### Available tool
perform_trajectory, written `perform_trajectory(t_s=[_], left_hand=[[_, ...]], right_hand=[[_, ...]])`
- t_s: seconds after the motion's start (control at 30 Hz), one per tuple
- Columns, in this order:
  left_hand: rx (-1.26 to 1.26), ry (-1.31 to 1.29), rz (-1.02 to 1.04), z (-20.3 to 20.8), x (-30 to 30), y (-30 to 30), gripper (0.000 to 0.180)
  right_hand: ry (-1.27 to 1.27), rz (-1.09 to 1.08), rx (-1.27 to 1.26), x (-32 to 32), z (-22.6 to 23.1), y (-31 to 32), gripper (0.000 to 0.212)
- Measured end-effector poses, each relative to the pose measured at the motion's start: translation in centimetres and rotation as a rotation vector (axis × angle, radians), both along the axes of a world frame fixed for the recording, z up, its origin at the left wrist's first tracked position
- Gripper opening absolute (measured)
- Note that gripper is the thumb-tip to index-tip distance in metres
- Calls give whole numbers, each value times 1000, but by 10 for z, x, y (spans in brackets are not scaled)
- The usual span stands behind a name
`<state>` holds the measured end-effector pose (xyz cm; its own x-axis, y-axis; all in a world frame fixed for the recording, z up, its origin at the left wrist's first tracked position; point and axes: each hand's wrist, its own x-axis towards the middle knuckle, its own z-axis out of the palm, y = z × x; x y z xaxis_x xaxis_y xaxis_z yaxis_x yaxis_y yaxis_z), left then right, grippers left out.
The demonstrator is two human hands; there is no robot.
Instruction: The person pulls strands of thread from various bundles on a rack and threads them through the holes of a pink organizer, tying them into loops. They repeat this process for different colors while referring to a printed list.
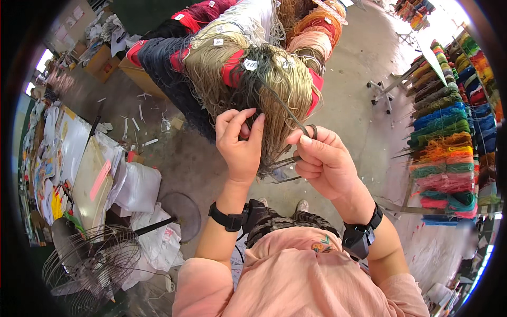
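Two hands are raised to hanging yarn bundles [248, 68]. Dull green strands [264, 68] are pinched by the left hand [240, 145]. Scissors [303, 142] are gripped by the right hand [325, 164].

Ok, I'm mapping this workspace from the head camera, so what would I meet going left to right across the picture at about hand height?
Cluttered table → white bags → left hand pinching yarn strands → right hand holding scissors → white stool → rack of coloured yarn hanks.
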<state>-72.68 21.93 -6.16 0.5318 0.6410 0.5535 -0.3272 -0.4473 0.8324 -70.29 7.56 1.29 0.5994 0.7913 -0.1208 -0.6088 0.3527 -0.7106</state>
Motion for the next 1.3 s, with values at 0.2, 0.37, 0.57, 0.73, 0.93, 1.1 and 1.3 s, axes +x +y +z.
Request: perform_trajectory(t_s=[0.2,0.37,0.57,0.73,0.93,1.1,1.3], left_hand=[[225,-54,85,16,2,-7,17],[196,5,40,19,-1,-4,10],[-717,132,-555,43,-53,-21,7],[-574,258,-396,46,-74,-45,13],[-65,332,-469,36,-75,-42,13],[509,26,-38,42,-28,-12,32],[1094,23,-34,58,51,30,34]], right_hand=[[-7,9,3,4,2,-3,15],[2,34,16,2,3,-2,15],[-1,3,-86,6,-3,-7,14],[-32,57,-188,-2,-2,-1,15],[-198,48,-219,6,-8,-6,9],[-209,106,-134,7,9,-13,7],[-1062,62,-392,-13,48,-26,12]])
